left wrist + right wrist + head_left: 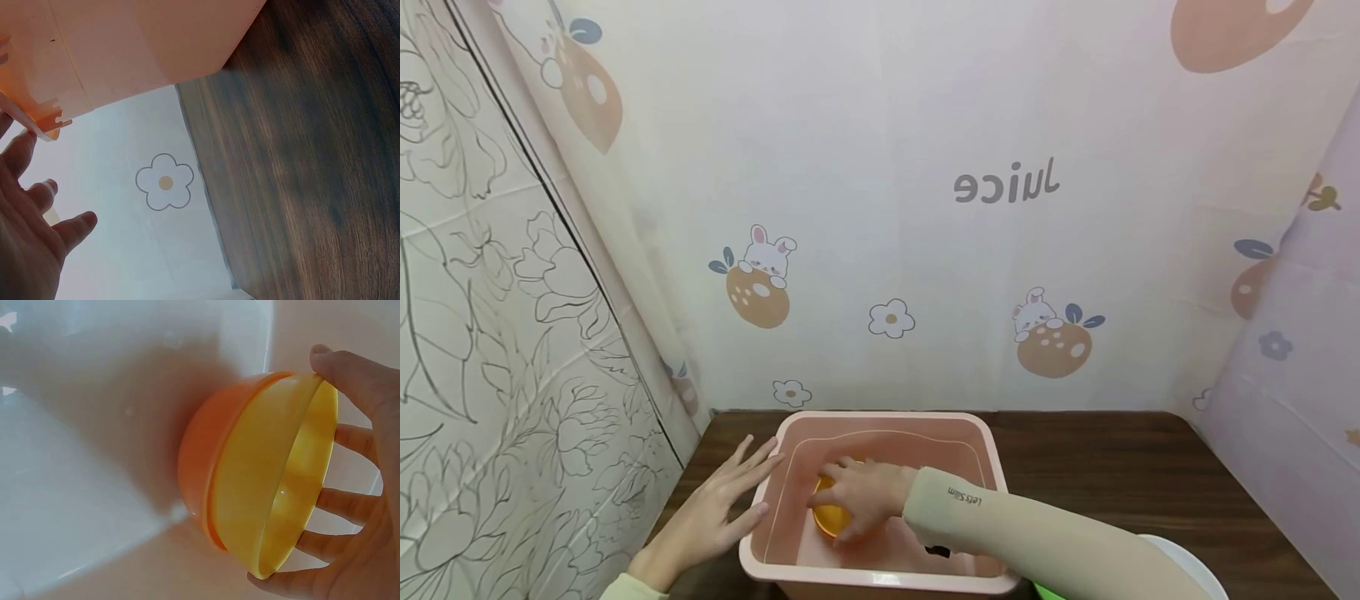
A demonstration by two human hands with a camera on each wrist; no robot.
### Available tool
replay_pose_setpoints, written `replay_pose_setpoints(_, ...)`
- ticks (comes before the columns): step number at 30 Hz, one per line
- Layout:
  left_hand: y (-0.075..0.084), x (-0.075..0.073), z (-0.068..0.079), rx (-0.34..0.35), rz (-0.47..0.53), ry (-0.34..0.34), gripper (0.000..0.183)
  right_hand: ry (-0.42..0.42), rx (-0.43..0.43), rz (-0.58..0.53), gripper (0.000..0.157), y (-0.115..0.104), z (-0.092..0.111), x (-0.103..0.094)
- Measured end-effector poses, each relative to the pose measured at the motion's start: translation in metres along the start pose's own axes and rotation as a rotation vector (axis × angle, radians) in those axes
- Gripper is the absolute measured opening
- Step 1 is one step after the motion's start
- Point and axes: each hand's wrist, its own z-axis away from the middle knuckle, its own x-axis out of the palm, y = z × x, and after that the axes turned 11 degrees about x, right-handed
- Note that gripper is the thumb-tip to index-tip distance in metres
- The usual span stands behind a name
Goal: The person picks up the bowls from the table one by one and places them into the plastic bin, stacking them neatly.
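A pink plastic basin point(880, 575) stands on the wooden table. In it, toward its left side, a yellow bowl point(250, 469) sits nested inside an orange bowl point(203, 450). My right hand point(868, 496) reaches down into the basin and grips the yellow bowl by its rim, thumb and fingers spread around the edge. The right wrist view shows both bowls tilted near the basin floor. My left hand point(722, 500) rests at the basin's left rim with its fingers fairly straight; the left wrist view shows a fingertip touching the rim.
The dark wooden table point(1097, 467) extends right of the basin. At the lower right, a white rim point(1195, 567) and a green edge point(1047, 592) show partly behind my right sleeve. Printed curtains point(880, 208) hang behind and on both sides.
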Motion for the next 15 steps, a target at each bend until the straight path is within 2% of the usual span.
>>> replay_pose_setpoints(6,-0.0006,0.0003,-0.0003,0.004,-0.001,0.003,0.066,-0.015,0.027,0.015,0.06,-0.0016,0.0006,0.0022)
replay_pose_setpoints(15,-0.0015,0.0011,0.0005,0.0,0.003,-0.007,0.065,-0.01,0.023,0.038,0.061,-0.001,-0.0004,0.0049)
